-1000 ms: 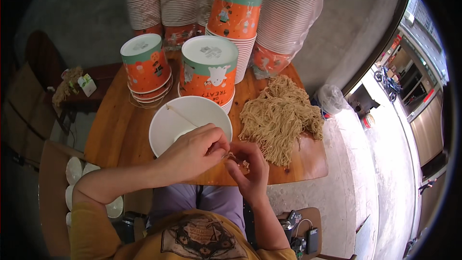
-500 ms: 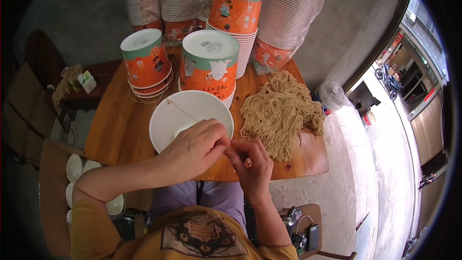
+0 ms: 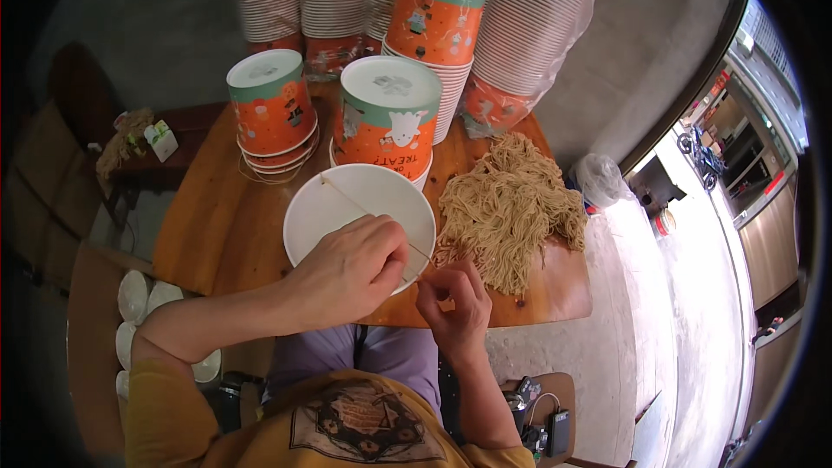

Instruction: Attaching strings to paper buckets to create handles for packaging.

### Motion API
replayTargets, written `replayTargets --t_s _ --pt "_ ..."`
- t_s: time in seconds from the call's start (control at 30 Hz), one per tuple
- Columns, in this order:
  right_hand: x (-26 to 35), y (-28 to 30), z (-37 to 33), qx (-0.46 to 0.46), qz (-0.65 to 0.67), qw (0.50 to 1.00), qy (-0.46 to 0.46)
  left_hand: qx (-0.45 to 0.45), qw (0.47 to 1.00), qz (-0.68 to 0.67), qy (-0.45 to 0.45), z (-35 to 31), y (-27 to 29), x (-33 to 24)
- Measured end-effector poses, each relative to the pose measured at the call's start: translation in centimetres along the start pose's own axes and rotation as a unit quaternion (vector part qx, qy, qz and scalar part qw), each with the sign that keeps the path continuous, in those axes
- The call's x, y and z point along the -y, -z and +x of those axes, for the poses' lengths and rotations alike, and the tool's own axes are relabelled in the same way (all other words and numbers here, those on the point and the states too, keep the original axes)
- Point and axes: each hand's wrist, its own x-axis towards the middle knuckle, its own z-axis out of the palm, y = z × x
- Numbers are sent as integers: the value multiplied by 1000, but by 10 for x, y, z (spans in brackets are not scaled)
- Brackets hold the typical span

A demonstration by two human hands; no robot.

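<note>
From my remote seat, I am seeing the right hand (image 3: 458, 299) nearest, its thumb and forefinger closing in a narrow pinch on a thin, tan, twisted-fibre cord (image 3: 347, 197). The left hand (image 3: 351, 264) is curling over the open white paper bucket (image 3: 312, 217); its fingertips are hiding beneath the knuckles, so I cannot tell what they are gripping. The cord is crossing the bucket's mouth from a far-side attachment, then disappearing behind the left hand and showing again beside the right.

I am judging the cord light and limp, best pinched near its end; the bucket is looking light and fairly stiff, likely to dent if squeezed, so I am favouring its rim. The cord's tip is staying too small for me to make out.

Just beyond, a loose heap of tan cords (image 3: 511, 208) is lying on the brown wooden table (image 3: 204, 238), beside upturned orange-and-green paper buckets (image 3: 388, 134). Farther back, tall white-rimmed stacks (image 3: 529, 26) are running off the upper edge.
</note>
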Motion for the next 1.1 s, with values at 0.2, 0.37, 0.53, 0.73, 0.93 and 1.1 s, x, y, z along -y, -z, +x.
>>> replayTargets --t_s 0.2,0.37,0.53,0.73,0.93,1.1 --pt "10 -1 1 14 66 996 -64 3 1000 -23 12 -3 9 6" --pt "17 1 4 12 61 997 -36 -19 996 -34 -83 -6 6 -5" --pt "20 6 -2 17 189 972 -139 51 992 -111 40 -11 0 -7" --pt "16 13 -5 35 185 981 -55 58 994 -93 22 -7 2 -8" --pt "14 7 -11 -6 257 963 -83 45 984 -156 77 -6 0 -14" --pt "8 3 -9 -27 259 963 -74 64 961 -238 123 -6 -3 -5"
